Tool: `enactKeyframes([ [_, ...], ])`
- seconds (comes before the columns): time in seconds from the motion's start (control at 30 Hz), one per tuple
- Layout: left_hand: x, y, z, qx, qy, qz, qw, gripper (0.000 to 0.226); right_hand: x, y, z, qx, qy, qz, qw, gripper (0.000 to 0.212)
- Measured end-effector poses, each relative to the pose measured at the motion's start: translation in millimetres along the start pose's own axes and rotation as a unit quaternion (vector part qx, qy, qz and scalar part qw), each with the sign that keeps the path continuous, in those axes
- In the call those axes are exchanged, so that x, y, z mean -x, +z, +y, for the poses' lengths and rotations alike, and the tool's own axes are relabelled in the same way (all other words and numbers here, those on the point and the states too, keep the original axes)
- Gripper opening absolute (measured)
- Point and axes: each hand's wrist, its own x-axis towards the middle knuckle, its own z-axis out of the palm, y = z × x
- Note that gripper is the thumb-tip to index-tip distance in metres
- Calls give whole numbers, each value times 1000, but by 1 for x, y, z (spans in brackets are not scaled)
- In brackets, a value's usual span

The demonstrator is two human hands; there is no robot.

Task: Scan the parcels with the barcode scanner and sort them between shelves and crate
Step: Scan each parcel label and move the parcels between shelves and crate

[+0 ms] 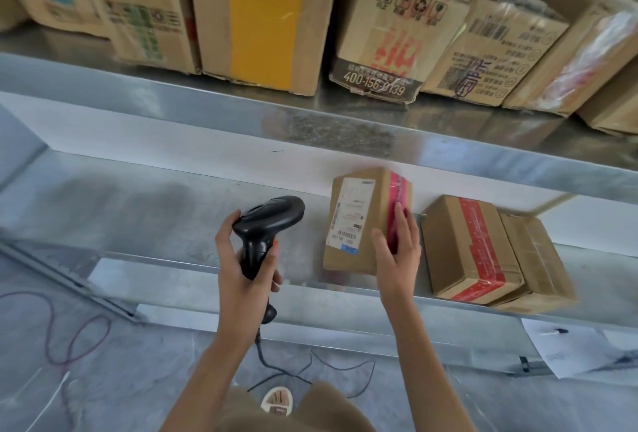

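Hands at a shiny metal shelf rack. Left hand (241,269) wrapped around the grip of a black barcode scanner (264,229), thumb up on the left side, fingers curled round the right. Scanner head pointing far and right, toward a small brown cardboard parcel with a white label and pink tape (360,221). Thin dark scanner cable (266,357) hanging down from the grip to the grey floor (145,373).

Right hand (397,248) holding that small parcel, thumb on the near front by the label, fingers laid along the pink tape on the right side. Parcel standing up on the lower metal shelf (172,210), near the middle, white label facing left and near.

Just right of it on the same shelf, a brown cardboard box with red tape (473,248), lying tilted. Pressed against its right side, a plain brown cardboard box (538,266).

Up on the top metal shelf (207,100), a row of bigger cardboard boxes: one with green print (145,10) on the left, one with a wide yellow stripe (266,17) in the middle, one with red letters and a phone number (390,38) right of that, more brown ones further right.

Low on the right, white paper sheet (569,349). On the left floor, purple looped wire (79,338). At the bottom, a shoe (278,400) seen between tan clothes.
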Motion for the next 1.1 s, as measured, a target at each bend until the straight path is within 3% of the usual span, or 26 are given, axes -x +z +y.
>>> enactKeyframes([
  [0.17,16,-6,5,-23,26,-35,999,66,20,5,-7,-85,-81,72,990,63],
  [0.33,22,-13,-5,-70,45,-64,994,66,23,10,-5,-106,-98,82,986,62],
  [0.6,29,-9,-5,-89,60,-115,988,65,28,9,-7,-112,-95,79,986,64],
  [1.1,24,-13,-14,-131,75,-135,979,70,24,5,-2,-115,-67,94,987,64],
])
